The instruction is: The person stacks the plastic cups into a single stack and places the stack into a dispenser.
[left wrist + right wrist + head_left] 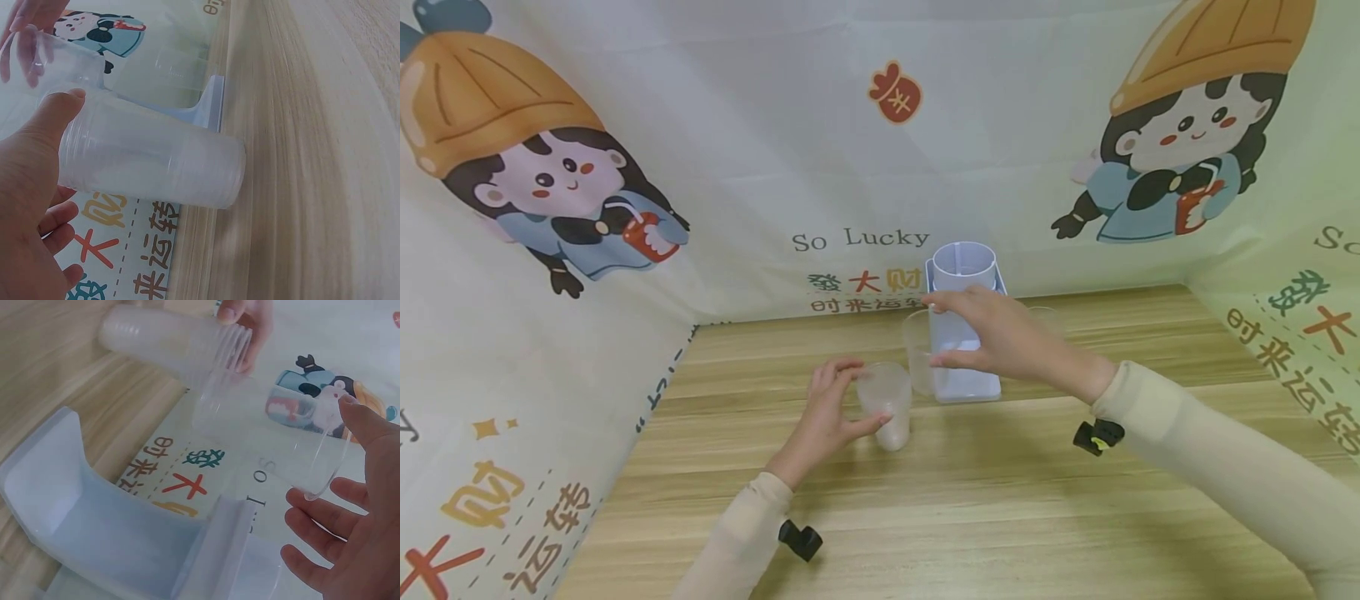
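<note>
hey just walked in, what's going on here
A person is handling clear plastic cups at a wooden table. Their left hand grips a nested stack of cups, thumb on one side and fingers on the other. Their right hand has its thumb and fingers around the rim of a single clear cup, just beside the stack. A pale holder with a round opening on top stands upright towards the back of the table.

Pale-blue holder (967,385) here; beside it clear cup (262,431), milky cup stack (156,156); beneath, tan wood-grain desk (970,533); behind, white cartoon-print cloth (737,108)!
</note>
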Demonstrator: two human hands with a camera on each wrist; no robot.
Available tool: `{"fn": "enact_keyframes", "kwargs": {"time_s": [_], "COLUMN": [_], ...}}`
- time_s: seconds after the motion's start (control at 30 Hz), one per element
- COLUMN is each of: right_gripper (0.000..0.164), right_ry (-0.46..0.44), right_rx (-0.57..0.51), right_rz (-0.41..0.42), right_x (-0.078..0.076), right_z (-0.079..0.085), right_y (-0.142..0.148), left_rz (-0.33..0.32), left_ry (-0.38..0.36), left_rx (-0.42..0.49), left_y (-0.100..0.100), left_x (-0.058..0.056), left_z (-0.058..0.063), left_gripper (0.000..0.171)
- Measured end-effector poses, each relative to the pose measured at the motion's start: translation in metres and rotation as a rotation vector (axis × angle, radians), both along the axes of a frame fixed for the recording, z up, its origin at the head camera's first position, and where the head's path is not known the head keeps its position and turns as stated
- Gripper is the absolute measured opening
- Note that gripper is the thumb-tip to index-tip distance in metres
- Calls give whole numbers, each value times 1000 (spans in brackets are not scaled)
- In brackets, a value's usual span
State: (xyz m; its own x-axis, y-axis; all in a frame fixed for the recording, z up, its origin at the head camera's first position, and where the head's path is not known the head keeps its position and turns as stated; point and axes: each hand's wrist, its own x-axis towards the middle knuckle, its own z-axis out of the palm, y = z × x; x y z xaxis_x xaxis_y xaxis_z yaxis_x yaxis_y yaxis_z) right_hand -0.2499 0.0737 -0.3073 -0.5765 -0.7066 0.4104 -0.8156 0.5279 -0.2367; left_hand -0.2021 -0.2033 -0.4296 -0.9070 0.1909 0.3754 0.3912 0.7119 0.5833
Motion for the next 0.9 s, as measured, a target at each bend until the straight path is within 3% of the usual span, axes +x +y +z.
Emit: {"fn": "enact_keyframes", "kwargs": {"time_s": [0.47,0.9], "right_gripper": [76,74], "right_ry": [-16,12], "right_rx": [4,5], "right_rz": [16,58], "right_x": [-2,-4], "right_z": [16,13], "right_y": [-15,-36], "left_rz": [-6,-12], "left_ry": [8,11], "left_rx": [-11,-16], "left_y": [-1,-2], "left_x": [-1,0], "left_z": [-1,0], "left_gripper": [64,64]}}
